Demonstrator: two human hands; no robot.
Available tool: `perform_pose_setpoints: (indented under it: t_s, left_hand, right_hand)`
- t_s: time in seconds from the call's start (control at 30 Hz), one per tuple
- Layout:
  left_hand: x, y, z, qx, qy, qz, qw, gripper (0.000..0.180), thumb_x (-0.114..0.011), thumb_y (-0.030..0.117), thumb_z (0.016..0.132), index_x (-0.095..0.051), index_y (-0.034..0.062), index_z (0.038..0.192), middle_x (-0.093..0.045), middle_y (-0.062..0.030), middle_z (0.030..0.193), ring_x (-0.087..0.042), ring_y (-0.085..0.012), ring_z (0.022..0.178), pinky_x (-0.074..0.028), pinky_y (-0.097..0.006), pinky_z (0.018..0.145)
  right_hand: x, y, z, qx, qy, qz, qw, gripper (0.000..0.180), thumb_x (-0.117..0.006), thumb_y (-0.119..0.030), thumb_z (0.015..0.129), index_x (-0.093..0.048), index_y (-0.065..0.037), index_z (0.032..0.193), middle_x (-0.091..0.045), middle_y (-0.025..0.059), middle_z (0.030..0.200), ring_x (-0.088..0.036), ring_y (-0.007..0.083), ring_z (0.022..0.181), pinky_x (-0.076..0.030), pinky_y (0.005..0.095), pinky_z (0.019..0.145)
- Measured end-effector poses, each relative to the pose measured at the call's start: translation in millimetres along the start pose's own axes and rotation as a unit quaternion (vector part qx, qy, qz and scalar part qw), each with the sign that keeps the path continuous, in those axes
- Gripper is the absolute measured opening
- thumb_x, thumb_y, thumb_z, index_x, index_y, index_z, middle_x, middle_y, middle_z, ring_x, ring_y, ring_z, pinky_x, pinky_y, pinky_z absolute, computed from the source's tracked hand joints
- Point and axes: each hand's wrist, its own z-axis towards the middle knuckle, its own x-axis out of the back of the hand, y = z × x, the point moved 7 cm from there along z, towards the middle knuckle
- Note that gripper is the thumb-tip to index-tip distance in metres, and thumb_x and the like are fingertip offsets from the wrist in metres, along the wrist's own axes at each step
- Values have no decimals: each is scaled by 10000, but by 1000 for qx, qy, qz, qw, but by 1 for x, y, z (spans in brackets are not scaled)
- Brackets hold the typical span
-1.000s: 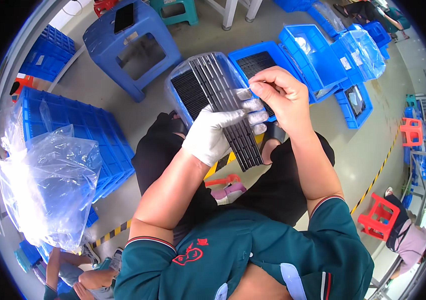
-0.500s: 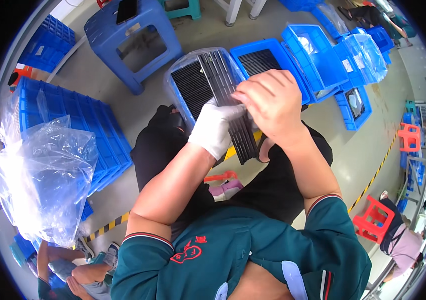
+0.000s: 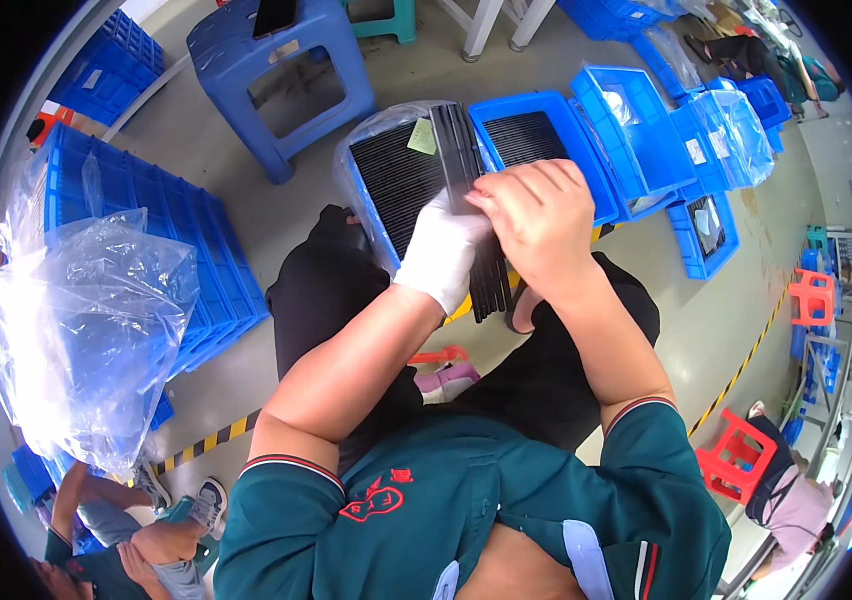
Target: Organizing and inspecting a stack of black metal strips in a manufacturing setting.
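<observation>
My left hand [image 3: 438, 250], in a white glove, is closed round a bundle of long, thin black strips [image 3: 456, 140]. The bundle stands out above and below the hand, tilted slightly. My bare right hand [image 3: 538, 215] is closed too, thumb and fingertips pinched together against the bundle's right side; what lies between them is hidden. Just beyond my left hand, a plastic-lined blue crate [image 3: 378, 232] holds rows of similar black strips, with a yellow-green label [image 3: 422, 137] lying near the top. Right of it, another blue crate [image 3: 586, 140] holds more black strips.
A blue stool [image 3: 286, 75] carries a dark phone [image 3: 275, 17]. Stacked blue crates [image 3: 196, 240] and a clear plastic bag [image 3: 96, 330] stand at left. More blue crates [image 3: 636, 135] are at right, near a red stool [image 3: 738, 457]. Another person [image 3: 136, 555] sits at lower left.
The bundle has turned more upright and narrower to view, and my left hand has shifted slightly right. The yellow-green label in the crate now shows more fully. My right hand stays at the bundle.
</observation>
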Motion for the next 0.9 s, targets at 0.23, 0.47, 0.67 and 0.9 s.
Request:
perform_pose_setpoints:
  t_s: [0.23, 0.47, 0.67, 0.9]
  left_hand:
    - [-7, 3, -2, 59, -20, -116, 991, 276, -545, -29, 834, -574, 10, 1105, -622, -78, 981, -626, -185, 883, -523, -317, 764]
    - [-11, 1, -3, 110, -30, -119, 986, 320, -538, -42, 866, -546, 11, 1181, -633, -117, 1010, -659, -235, 875, -559, -372, 764]
    - [-21, 1, -6, 153, -96, -193, 964, 357, -557, -26, 881, -526, 15, 1234, -644, -156, 1038, -674, -282, 907, -574, -415, 782]
    - [-23, 5, -8, 157, -122, -235, 951, 260, -564, -40, 890, -603, -6, 1145, -674, -129, 987, -695, -264, 872, -600, -425, 766]
  right_hand:
    - [2, 13, 1, -22, -44, 31, 998, 132, -746, -151, 747, -665, -90, 831, -645, 36, 784, -617, 231, 732, -450, 360, 676]
    - [19, 14, 7, -61, 8, 81, 995, 87, -743, -124, 750, -682, -97, 804, -650, 44, 743, -609, 254, 697, -459, 370, 670]
    - [8, 41, -7, -241, 9, 239, 941, 80, -742, -50, 794, -689, -16, 844, -650, 81, 737, -620, 188, 669, -480, 277, 608]
    - [5, 45, -11, -271, 4, 263, 926, 84, -746, -48, 792, -699, -23, 857, -661, 74, 754, -632, 183, 688, -489, 277, 625]
